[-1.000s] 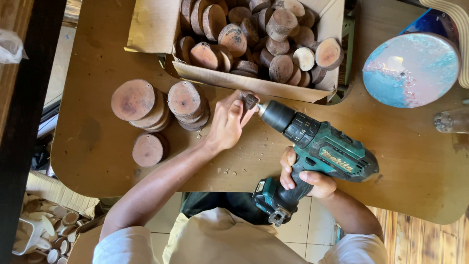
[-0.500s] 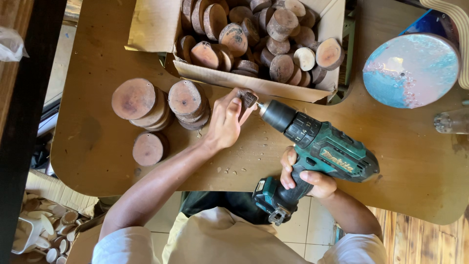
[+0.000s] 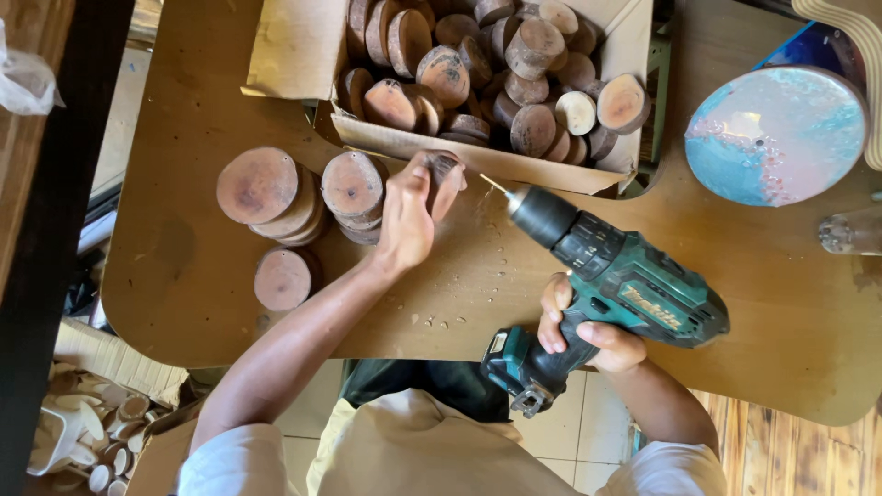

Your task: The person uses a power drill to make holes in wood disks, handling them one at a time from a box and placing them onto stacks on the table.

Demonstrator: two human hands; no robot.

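Seemingly mid-drilling, the left hand [image 3: 405,219] gripped a small wood slice [image 3: 446,181] on edge on the workbench [image 3: 184,266], the right hand [image 3: 588,332] clasped a teal cordless drill [image 3: 617,280] whose bit pointed toward ten o'clock, just short of the slice, so a firm hold with fingers clear of the bit seemed wise.

Cardboard box [image 3: 386,142] sits at far edge of your wooden table [image 3: 753,303], packed with wood rounds [image 3: 496,64]. Two stacks of wood discs [image 3: 303,188] stand just left of centre; single disc [image 3: 281,278] lies flat nearer you. Round blue-and-pink plate [image 3: 776,136] rests at your right. Clear glass [image 3: 850,231] at right edge. Sawdust crumbs [image 3: 432,321] scattered on tabletop. White cups [image 3: 83,441] on floor, lower left.
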